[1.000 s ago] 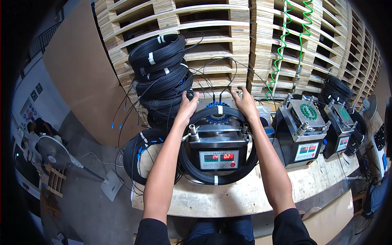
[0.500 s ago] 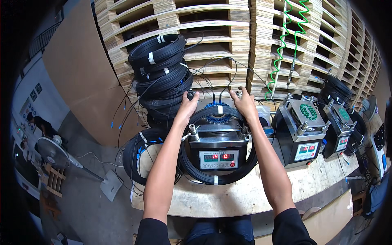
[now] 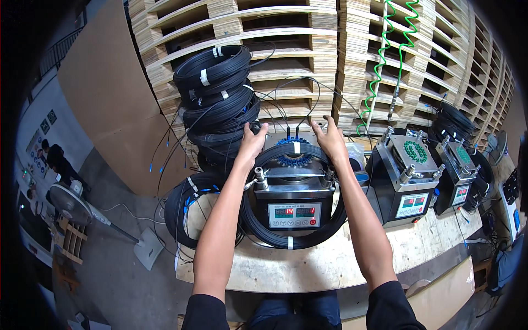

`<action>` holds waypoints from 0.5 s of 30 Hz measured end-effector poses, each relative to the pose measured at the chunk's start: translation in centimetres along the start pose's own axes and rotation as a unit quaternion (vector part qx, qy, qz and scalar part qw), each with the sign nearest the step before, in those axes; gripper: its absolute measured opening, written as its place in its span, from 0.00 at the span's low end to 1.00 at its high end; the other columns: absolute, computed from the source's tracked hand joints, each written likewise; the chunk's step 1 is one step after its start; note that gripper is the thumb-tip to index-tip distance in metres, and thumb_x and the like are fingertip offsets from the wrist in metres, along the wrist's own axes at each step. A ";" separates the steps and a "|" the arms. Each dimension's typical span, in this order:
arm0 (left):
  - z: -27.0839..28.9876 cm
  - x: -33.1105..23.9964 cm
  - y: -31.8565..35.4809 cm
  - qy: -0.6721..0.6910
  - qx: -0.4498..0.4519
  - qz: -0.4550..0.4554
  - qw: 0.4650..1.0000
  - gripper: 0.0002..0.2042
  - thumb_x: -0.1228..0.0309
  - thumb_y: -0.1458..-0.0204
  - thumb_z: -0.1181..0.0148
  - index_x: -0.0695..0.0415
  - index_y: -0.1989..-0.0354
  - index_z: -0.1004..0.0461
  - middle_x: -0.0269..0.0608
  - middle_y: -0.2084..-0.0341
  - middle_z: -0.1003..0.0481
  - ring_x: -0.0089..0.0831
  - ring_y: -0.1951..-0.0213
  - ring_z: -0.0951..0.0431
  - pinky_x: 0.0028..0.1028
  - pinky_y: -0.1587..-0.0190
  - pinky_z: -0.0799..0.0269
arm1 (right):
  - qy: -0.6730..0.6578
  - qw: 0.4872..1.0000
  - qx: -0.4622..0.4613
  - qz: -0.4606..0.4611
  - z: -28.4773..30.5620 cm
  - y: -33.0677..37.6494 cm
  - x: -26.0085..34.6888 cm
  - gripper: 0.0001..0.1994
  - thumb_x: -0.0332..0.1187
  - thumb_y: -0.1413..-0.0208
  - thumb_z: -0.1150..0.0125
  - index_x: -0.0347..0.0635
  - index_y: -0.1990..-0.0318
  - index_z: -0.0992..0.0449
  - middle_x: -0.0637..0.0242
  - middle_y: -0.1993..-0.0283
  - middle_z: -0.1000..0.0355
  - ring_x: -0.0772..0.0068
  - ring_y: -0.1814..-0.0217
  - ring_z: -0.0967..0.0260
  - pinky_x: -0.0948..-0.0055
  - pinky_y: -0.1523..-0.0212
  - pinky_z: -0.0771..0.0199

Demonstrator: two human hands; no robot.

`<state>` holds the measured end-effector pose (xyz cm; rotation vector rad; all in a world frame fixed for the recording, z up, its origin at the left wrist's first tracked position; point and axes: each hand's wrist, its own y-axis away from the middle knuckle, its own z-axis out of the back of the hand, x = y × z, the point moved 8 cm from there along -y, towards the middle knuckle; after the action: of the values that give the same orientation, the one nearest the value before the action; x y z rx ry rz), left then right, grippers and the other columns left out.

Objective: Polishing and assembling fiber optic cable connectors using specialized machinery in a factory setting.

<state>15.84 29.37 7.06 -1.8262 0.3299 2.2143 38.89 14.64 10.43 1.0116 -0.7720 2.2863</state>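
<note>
A boxy polishing machine with a metal top stands before me on the table. Its round fixture is ringed with blue connectors, and two black cables rise from its far side. My left hand closes thumb and fingers round the far left corner knob. At the far right corner my right hand grips the other knob, mostly covered by its fingers. A big black cable coil, bound with white tape, hangs round the machine's front below my forearms. Lit digits show on the front panel.
Several black cable coils are stacked at the left rear, with another coil beside the machine. Two similar machines with green fixtures stand right. Wooden pallets rise behind. A floor fan and people are far left.
The digits on the machine's panel have changed. My right fingers have shifted slightly at the knob, while the left hand stays nearly put. A person at the far left has moved.
</note>
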 end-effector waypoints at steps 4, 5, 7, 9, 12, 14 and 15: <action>0.3 -0.1 0.0 -0.008 -0.004 -0.011 1.000 0.49 0.44 0.43 0.41 0.61 0.24 0.60 0.67 0.30 0.47 0.52 0.27 0.46 0.37 0.29 0.48 | 0.025 0.999 0.005 -0.028 0.1 0.7 0.4 0.35 0.59 0.38 0.46 0.52 0.29 0.40 0.23 0.39 0.39 0.25 0.41 0.33 0.45 0.38 0.32; 0.2 0.1 0.0 -0.015 0.002 -0.001 1.000 0.49 0.44 0.42 0.41 0.61 0.24 0.61 0.67 0.29 0.47 0.52 0.27 0.46 0.37 0.29 0.49 | 0.024 0.999 0.014 -0.021 -0.1 0.6 0.5 0.34 0.58 0.37 0.47 0.52 0.29 0.40 0.23 0.40 0.38 0.25 0.40 0.33 0.45 0.38 0.32; 0.1 0.4 -0.2 -0.022 0.008 0.009 1.000 0.49 0.44 0.42 0.41 0.61 0.24 0.61 0.67 0.29 0.47 0.52 0.27 0.46 0.37 0.29 0.49 | 0.022 0.999 0.023 -0.014 -0.3 0.3 0.4 0.32 0.57 0.36 0.48 0.52 0.29 0.40 0.22 0.41 0.37 0.25 0.40 0.34 0.45 0.38 0.32; -0.1 0.4 -0.5 -0.004 0.012 -0.005 1.000 0.49 0.45 0.42 0.41 0.60 0.24 0.61 0.67 0.29 0.48 0.52 0.27 0.47 0.38 0.28 0.49 | -0.003 0.999 0.019 0.040 -0.5 -0.2 0.4 0.31 0.53 0.34 0.47 0.42 0.32 0.38 0.30 0.46 0.29 0.34 0.38 0.32 0.52 0.36 0.34; -0.2 0.4 -0.7 0.002 0.021 -0.014 1.000 0.49 0.44 0.42 0.42 0.61 0.24 0.61 0.66 0.28 0.49 0.52 0.27 0.48 0.38 0.28 0.50 | -0.044 0.992 0.014 0.117 -0.9 -0.6 0.5 0.29 0.50 0.32 0.49 0.40 0.33 0.38 0.31 0.45 0.28 0.36 0.36 0.32 0.54 0.37 0.34; -0.3 0.5 -0.8 0.010 0.016 -0.010 1.000 0.49 0.44 0.42 0.41 0.61 0.24 0.62 0.66 0.28 0.49 0.52 0.27 0.48 0.37 0.28 0.49 | -0.045 0.992 0.014 0.116 -1.0 -0.8 0.2 0.29 0.51 0.32 0.48 0.39 0.33 0.38 0.32 0.45 0.28 0.37 0.36 0.32 0.54 0.37 0.34; -0.3 0.6 -0.8 0.017 0.011 -0.006 1.000 0.49 0.44 0.42 0.41 0.61 0.24 0.62 0.66 0.28 0.49 0.52 0.27 0.47 0.37 0.28 0.49 | -0.046 0.992 0.015 0.116 -1.0 -0.9 0.3 0.30 0.52 0.33 0.48 0.38 0.33 0.37 0.33 0.45 0.28 0.37 0.36 0.32 0.55 0.37 0.33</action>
<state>16.25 30.07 6.39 -1.8505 0.3466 2.1659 38.79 15.99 10.32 1.0962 -0.9409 2.4675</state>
